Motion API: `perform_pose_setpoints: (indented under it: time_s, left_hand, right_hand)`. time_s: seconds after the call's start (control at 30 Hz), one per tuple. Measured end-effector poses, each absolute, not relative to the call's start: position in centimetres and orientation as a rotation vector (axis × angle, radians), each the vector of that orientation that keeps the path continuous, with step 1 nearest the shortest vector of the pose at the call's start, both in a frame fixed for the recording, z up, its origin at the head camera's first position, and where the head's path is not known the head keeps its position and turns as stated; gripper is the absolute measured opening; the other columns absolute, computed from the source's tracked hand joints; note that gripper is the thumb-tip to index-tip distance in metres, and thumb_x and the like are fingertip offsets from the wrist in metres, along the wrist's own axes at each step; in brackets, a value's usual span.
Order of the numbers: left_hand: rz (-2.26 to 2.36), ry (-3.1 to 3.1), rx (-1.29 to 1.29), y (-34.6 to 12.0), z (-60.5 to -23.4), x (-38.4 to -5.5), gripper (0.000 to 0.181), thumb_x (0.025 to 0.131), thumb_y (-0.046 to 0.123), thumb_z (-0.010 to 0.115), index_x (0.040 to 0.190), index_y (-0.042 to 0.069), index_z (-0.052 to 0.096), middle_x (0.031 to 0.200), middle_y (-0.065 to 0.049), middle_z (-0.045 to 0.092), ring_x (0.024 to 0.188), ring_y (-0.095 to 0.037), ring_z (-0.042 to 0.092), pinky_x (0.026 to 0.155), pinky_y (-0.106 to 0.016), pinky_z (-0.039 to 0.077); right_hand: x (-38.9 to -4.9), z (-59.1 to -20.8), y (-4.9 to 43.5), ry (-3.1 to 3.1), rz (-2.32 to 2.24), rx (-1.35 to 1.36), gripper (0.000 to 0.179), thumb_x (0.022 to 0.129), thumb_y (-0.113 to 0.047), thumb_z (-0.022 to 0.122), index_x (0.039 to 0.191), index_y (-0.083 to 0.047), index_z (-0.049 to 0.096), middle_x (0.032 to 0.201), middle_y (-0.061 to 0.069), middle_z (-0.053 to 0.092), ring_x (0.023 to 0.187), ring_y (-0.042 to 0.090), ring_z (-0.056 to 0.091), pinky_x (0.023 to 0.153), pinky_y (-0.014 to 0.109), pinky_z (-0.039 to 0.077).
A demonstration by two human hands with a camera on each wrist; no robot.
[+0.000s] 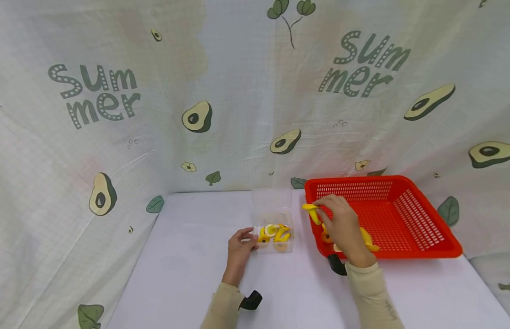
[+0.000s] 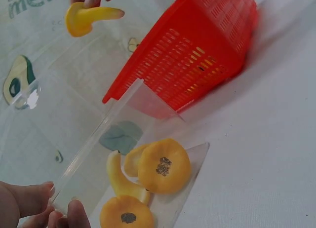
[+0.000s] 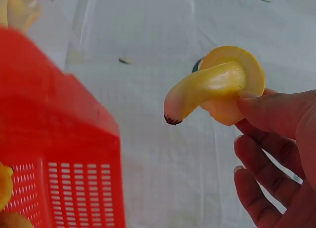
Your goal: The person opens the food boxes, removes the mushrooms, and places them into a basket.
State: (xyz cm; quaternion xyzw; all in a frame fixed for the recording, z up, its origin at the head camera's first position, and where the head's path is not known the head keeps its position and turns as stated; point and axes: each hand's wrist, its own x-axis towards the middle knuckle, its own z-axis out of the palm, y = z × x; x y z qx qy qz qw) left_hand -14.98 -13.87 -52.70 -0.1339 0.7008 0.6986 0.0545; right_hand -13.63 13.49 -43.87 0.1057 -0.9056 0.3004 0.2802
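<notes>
My right hand [image 1: 341, 226] pinches a yellow toy mushroom [image 3: 200, 92] by its cap between thumb and fingers, over the left rim of the red basket. The mushroom's curved stem with a dark tip points away from the hand in the right wrist view. My left hand [image 1: 240, 249] grips the left side of a clear plastic box [image 1: 265, 248], thumb and fingertips at its edge in the left wrist view. Inside the box lie several yellow toy mushrooms [image 2: 164, 166], some with dark-marked ends against the transparent wall. The box's clear lid [image 1: 271, 200] stands open at the back.
The red perforated basket [image 1: 438, 219] stands on the white table [image 1: 185, 265], to the right of the box. More yellow pieces [image 1: 368, 240] lie at its left end, partly hidden by the right hand. A cloth printed with avocados [image 1: 197, 116] hangs behind.
</notes>
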Motion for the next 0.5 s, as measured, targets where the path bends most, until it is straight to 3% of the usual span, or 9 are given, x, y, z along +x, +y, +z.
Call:
perform_pose_setpoints:
  time_s: [0.5]
  left_hand:
    - [2.127, 2.125, -0.406, -13.9, -52.8, -15.0, 0.038, 0.098, 0.000, 0.073, 0.134, -0.008, 0.064, 0.108, -0.014, 0.061, 0.082, -0.017, 0.061, 0.072, -0.023, 0.063]
  right_hand:
    - [-13.7, -44.0, 16.8, -2.443, 0.813, 0.116, 0.024, 0.090, 0.007, 0.079, 0.113, 0.001, 0.075, 0.111, 0.019, 0.072, 0.102, 0.038, 0.061, 0.085, 0.061, 0.059]
